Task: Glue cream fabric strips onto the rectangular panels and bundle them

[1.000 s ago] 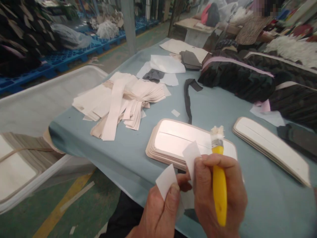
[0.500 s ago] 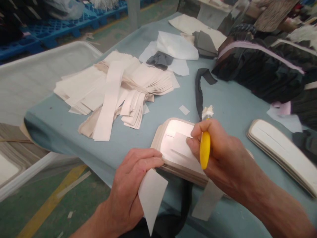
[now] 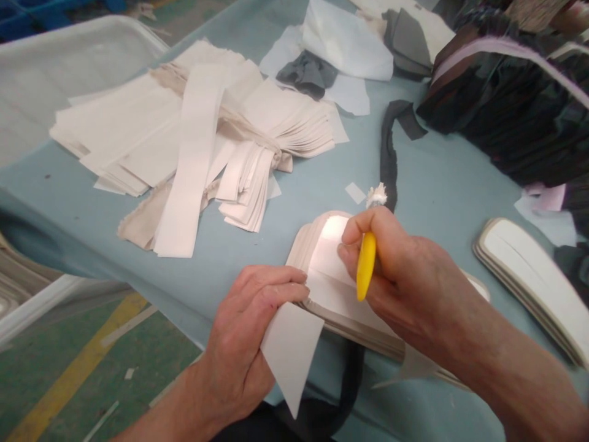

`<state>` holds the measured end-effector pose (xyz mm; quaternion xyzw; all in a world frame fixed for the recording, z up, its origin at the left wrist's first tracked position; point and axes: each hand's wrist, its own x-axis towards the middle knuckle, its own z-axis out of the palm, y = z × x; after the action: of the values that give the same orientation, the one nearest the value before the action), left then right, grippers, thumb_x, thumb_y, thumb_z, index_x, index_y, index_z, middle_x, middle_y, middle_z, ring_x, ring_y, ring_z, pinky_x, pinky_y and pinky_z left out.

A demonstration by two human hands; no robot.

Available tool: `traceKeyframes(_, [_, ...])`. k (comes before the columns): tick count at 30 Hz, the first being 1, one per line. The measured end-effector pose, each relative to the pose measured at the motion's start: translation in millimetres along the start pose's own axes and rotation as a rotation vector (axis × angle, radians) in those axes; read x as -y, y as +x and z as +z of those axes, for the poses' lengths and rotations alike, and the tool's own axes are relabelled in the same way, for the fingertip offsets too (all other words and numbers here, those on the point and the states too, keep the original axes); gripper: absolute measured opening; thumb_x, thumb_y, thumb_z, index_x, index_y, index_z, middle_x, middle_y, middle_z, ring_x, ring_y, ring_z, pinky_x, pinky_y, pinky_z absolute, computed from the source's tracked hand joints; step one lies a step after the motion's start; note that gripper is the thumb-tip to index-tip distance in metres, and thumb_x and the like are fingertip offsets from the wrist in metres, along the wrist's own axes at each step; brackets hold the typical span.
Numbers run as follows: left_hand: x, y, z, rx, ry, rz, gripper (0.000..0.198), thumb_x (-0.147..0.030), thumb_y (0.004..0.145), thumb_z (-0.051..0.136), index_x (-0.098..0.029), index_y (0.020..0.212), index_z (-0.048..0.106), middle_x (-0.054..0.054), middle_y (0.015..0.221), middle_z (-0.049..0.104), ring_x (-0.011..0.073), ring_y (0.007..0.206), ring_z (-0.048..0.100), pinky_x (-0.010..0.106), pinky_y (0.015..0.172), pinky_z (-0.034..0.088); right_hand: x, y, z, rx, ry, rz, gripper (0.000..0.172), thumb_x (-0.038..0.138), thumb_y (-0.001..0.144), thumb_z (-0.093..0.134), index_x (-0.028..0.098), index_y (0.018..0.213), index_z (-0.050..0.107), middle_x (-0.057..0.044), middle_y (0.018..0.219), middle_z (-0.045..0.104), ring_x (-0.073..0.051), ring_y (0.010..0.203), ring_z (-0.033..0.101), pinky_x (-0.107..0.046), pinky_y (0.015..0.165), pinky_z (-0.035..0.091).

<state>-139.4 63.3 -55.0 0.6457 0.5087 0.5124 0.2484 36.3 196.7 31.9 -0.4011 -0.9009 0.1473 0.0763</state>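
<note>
At the table's near edge, two hands were seen. The left hand (image 3: pixel 248 331) was closed on one white paper piece (image 3: pixel 292 344), beside one stack of rounded panels (image 3: pixel 317 245). The right hand (image 3: pixel 400 270) was clenched around one yellow-handled brush (image 3: pixel 366 273), fingertips pressed on that stack. A second stack (image 3: pixel 524 270) was laid at three o'clock, pale strips (image 3: pixel 193 135) at eleven, one black strip (image 3: pixel 389 153) at twelve. The blue-grey table (image 3: pixel 437 184) was set over a green floor (image 3: pixel 46 393).

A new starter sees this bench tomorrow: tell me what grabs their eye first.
The yellow-handled brush stands out first, gripped in the right hand over the stack of pale panels at the near edge of the table. Then the left hand pinching a white piece beside that stack, and the heap of cream strips farther back.
</note>
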Motion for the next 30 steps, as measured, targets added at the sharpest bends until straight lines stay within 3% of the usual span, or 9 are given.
traceKeyframes(10, [0, 0, 1.3, -0.013, -0.056, -0.06, 0.024, -0.022, 0.108, 0.047, -0.021, 0.126, 0.062, 0.008, 0.126, 0.071, 0.0198, 0.117, 0.065, 0.034, 0.104, 0.048, -3, 5, 1, 0.047, -0.028, -0.008, 0.015, 0.013, 0.088, 0.046, 0.024, 0.096, 0.05, 0.008, 0.052, 0.05, -0.013, 0.037, 0.045, -0.024, 0.042, 0.028])
traceKeyframes(15, [-4, 2, -0.3, -0.042, -0.158, -0.211, 0.026, -0.021, 0.11, 0.043, -0.025, 0.124, 0.065, 0.003, 0.123, 0.071, 0.0162, 0.119, 0.065, 0.029, 0.104, 0.05, -4, 7, 2, 0.079, 0.013, 0.012, 0.019, 0.009, 0.086, 0.049, 0.024, 0.096, 0.049, 0.009, 0.052, 0.048, -0.012, 0.039, 0.044, -0.024, 0.043, 0.028])
traceKeyframes(19, [-5, 10, -3.1, -0.08, -0.174, -0.319, 0.028, -0.024, 0.112, 0.04, -0.027, 0.12, 0.067, 0.0, 0.114, 0.071, 0.014, 0.103, 0.066, 0.026, 0.09, 0.054, -5, 9, 3, 0.095, 0.044, 0.033, 0.016, 0.01, 0.088, 0.05, 0.025, 0.095, 0.048, 0.008, 0.056, 0.053, -0.012, 0.041, 0.046, -0.024, 0.045, 0.029])
traceKeyframes(21, [-3, 16, -6.5, -0.053, -0.129, -0.259, 0.027, -0.022, 0.111, 0.041, -0.024, 0.12, 0.066, 0.002, 0.116, 0.07, 0.0148, 0.105, 0.065, 0.027, 0.094, 0.054, -6, 9, 3, 0.105, 0.055, 0.039, 0.015, 0.011, 0.089, 0.05, 0.025, 0.095, 0.049, 0.008, 0.058, 0.054, -0.012, 0.043, 0.047, -0.024, 0.046, 0.03])
traceKeyframes(25, [8, 26, -14.0, 0.101, 0.055, 0.01, 0.034, -0.012, 0.105, 0.044, -0.018, 0.135, 0.06, 0.01, 0.138, 0.066, 0.0191, 0.13, 0.061, 0.032, 0.113, 0.047, -7, 9, 5, 0.118, 0.06, 0.046, 0.015, 0.012, 0.089, 0.05, 0.024, 0.099, 0.049, 0.008, 0.06, 0.054, -0.011, 0.042, 0.044, -0.024, 0.046, 0.029])
traceKeyframes(30, [19, 35, -18.2, 0.222, 0.159, 0.186, 0.039, -0.011, 0.1, 0.049, -0.014, 0.139, 0.058, 0.014, 0.147, 0.064, 0.0225, 0.13, 0.059, 0.036, 0.114, 0.044, -6, 8, 6, 0.099, 0.082, 0.046, 0.016, 0.011, 0.089, 0.049, 0.024, 0.098, 0.049, 0.008, 0.061, 0.054, -0.011, 0.044, 0.046, -0.023, 0.049, 0.03])
